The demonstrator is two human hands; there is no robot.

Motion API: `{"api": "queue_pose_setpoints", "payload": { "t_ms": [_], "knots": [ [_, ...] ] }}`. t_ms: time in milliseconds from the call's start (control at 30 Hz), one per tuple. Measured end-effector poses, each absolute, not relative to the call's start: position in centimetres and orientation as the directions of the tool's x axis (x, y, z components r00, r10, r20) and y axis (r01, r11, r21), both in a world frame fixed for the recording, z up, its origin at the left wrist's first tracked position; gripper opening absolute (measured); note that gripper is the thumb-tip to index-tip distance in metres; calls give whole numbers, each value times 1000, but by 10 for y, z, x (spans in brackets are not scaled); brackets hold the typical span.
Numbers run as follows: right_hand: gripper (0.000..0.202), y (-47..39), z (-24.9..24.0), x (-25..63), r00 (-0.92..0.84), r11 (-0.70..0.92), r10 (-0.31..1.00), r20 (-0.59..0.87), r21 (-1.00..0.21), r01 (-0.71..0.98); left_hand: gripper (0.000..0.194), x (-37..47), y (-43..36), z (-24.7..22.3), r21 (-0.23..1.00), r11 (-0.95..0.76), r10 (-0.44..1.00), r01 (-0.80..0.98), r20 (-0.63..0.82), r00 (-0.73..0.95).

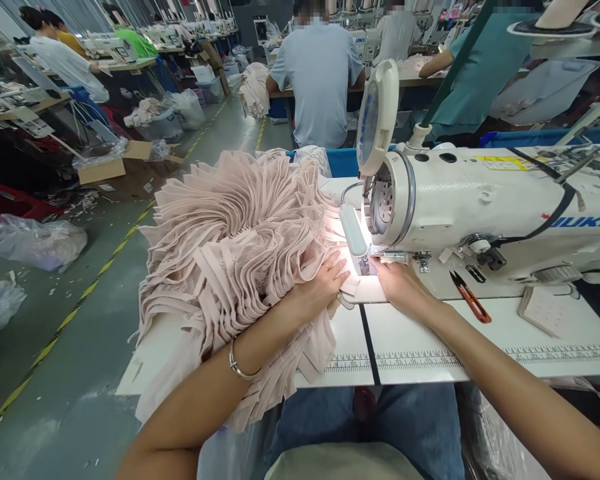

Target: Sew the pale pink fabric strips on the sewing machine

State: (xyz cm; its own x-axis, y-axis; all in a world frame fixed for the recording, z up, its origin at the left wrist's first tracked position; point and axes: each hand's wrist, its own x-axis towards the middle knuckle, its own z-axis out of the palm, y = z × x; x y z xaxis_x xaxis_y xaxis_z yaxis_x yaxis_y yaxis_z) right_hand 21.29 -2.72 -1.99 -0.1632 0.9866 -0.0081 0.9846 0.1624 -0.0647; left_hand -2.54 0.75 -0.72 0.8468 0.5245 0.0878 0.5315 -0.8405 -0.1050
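A sewing machine [450, 200] stands before me, its lamp lighting the presser foot [364, 264]. To its left heaps a large pile of pale pink gathered fabric pieces [230, 207]. My left hand [325, 283], wearing a ring, lies on the pile's right edge with fingers stretched towards the presser foot. On the other side of the foot, my right hand [397, 280] has its fingers drawn together at the needle area. What its fingertips hold, if anything, is too small to make out. A light green oblong piece [353, 230] hangs just above the needle area.
Orange-handled thread snips [470, 298] lie right of my right hand, near a stack of cards [543, 310]. A printed ruler [555, 352] runs along the table's front edge. A person in a light blue shirt [316, 80] sits ahead. Cardboard boxes [130, 170] stand on the left floor.
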Motion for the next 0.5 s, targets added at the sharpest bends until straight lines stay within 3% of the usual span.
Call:
{"api": "queue_pose_setpoints", "payload": {
  "t_ms": [67,167,233,333,500],
  "knots": [
    [46,-31,-15,224,-124,125,991,44,-22,992,39,-20,8,-6,-170,-848,490,501,106,865],
    [46,-35,4,257,55,-59,996,64,65,996,37,-8,-1,-5,-257,-833,482,490,96,871],
    [45,-34,19,283,180,-177,984,1,182,967,36,2,-12,-7,-301,-839,450,453,83,889],
    [40,-30,35,309,143,-131,988,-51,200,971,37,17,-29,-11,-327,-853,401,408,93,911],
    [35,-28,36,310,126,-119,992,-5,280,952,32,17,-34,-1,-308,-821,485,480,65,872]
  ]
}}
